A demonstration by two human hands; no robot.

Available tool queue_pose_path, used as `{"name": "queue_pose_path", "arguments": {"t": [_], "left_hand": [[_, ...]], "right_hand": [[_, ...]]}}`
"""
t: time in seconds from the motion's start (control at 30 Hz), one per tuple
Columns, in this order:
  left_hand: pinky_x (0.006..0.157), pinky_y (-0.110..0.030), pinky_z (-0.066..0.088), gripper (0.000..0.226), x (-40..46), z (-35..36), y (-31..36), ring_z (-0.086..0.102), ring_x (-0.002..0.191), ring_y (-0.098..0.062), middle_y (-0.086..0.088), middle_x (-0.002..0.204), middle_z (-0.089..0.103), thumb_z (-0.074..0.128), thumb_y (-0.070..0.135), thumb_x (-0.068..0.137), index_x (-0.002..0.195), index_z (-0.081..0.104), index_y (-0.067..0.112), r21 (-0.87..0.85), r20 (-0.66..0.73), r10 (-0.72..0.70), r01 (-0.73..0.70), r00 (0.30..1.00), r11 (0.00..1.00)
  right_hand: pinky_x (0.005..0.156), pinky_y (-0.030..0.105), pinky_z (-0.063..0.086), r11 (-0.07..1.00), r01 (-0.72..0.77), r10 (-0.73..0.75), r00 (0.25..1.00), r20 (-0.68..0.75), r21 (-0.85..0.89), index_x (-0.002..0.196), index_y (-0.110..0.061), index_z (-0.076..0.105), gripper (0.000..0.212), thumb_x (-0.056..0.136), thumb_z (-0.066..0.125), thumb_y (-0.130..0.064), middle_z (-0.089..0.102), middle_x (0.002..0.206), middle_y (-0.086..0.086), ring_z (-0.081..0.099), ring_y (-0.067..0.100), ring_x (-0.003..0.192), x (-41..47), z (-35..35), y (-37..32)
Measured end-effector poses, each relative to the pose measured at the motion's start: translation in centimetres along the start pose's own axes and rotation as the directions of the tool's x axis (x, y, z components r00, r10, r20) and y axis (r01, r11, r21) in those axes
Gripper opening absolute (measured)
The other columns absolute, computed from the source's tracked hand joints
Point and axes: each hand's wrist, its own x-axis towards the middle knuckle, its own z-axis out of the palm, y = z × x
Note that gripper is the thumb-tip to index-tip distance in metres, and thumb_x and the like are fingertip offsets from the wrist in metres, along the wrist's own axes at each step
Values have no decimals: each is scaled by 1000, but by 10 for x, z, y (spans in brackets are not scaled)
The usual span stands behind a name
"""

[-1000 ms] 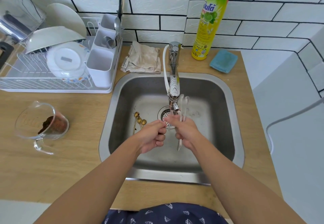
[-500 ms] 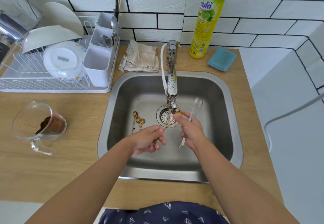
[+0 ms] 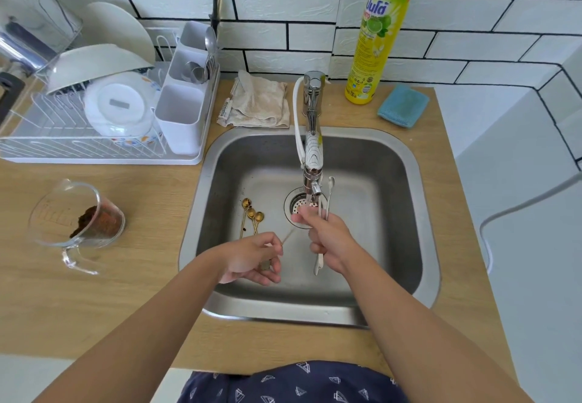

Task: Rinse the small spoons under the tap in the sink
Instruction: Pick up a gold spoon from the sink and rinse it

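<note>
The yellow dish-soap bottle (image 3: 379,37) behind the sink carries a blue brand word in non-Latin script on its upper label, beside a lime picture; its finer print is too small to read; the glass measuring jug (image 3: 71,216) bears embossed markings, illegible.

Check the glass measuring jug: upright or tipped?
Tipped. The glass measuring jug lies on its side on the counter, brown powder pooled inside.

White brick-pattern wall tiles (image 3: 308,2) with dark grout, up beyond the hands. Light wooden countertop (image 3: 94,301) spreads left and right of the hands. Pale plain surface (image 3: 519,245) right of the right hand, past the counter edge. Soft, even daylight, no hard shadows.
</note>
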Motion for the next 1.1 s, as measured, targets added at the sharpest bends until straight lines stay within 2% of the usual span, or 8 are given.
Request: {"name": "queue_pose_path", "arguments": {"t": [0.23, 0.47, 0.57, 0.7, 0.8, 0.87, 0.97, 1.1], "left_hand": [[76, -31, 61, 16, 11, 21, 3, 75, 88, -30, -15, 97, 69, 67, 16, 95, 108, 64, 7, -125, -124, 167, -182, 978, 975], [65, -21, 58, 21, 25, 27, 18, 75, 77, -16, -14, 101, 73, 64, 9, 96, 116, 61, 7, -226, -334, 262, -347, 906, 910], [63, -23, 57, 15, 37, 38, 41, 73, 75, -15, -5, 94, 75, 66, 14, 95, 109, 62, 15, -211, -325, 304, -382, 896, 900], [63, -23, 57, 11, 43, 51, 45, 67, 64, -11, -3, 86, 74, 66, 10, 94, 103, 63, 17, -87, -240, 332, -361, 912, 929], [60, -26, 55, 20, 43, 65, 36, 65, 58, -14, -4, 78, 75, 69, 7, 91, 101, 53, 14, -87, -223, 330, -356, 917, 930], [59, -27, 54, 24, 45, 72, 30, 65, 58, -16, -6, 79, 75, 69, 9, 91, 100, 48, 13, -90, -246, 320, -350, 915, 933], [57, -25, 51, 23, 48, 75, 24, 65, 58, -15, -6, 82, 75, 70, 20, 91, 96, 48, 15, 2, -279, 329, -342, 902, 940], [53, -18, 47, 33, 52, 46, 18, 65, 62, -8, 3, 79, 75, 74, 47, 83, 90, 57, 20, 237, -294, 334, -270, 896, 933]], "right_hand": [[36, 17, 24, 995, 68, -65, 997, -39, 74, 115, -7, 69, 22, 106, 57, -23, 81, 92, -1, 25, 3, 39, 4, -12, -12], [38, 16, 25, 981, 119, -118, 993, -17, 154, 105, -22, 76, 20, 105, 58, -32, 77, 87, -11, 32, 3, 43, 3, -15, -30], [39, 17, 27, 985, 112, -107, 993, -46, 128, 78, -28, 81, 33, 103, 60, -35, 72, 81, -10, 39, 3, 47, 0, -9, -25], [36, 18, 37, 986, 68, -50, 992, -118, 155, 91, -15, 71, 27, 100, 64, -40, 71, 70, -2, 58, 8, 46, -3, -7, -25], [38, 20, 36, 992, 33, -11, 985, -171, 121, 91, -13, 70, 40, 104, 53, -47, 56, 55, -6, 51, 7, 42, -4, -10, -22], [44, 25, 33, 995, 18, 0, 982, -191, 94, 86, -15, 73, 47, 105, 47, -50, 50, 64, -3, 48, 11, 55, -4, -12, -17], [50, 29, 40, 977, 31, 7, 984, -179, 209, 76, -13, 64, 49, 108, 44, -45, 67, 80, 2, 58, 19, 67, -3, -10, -12], [53, 26, 45, 928, 142, -75, 977, -200, 345, 82, -11, 49, 36, 111, 41, -32, 71, 101, 10, 48, 9, 48, 1, -16, -14]]}}
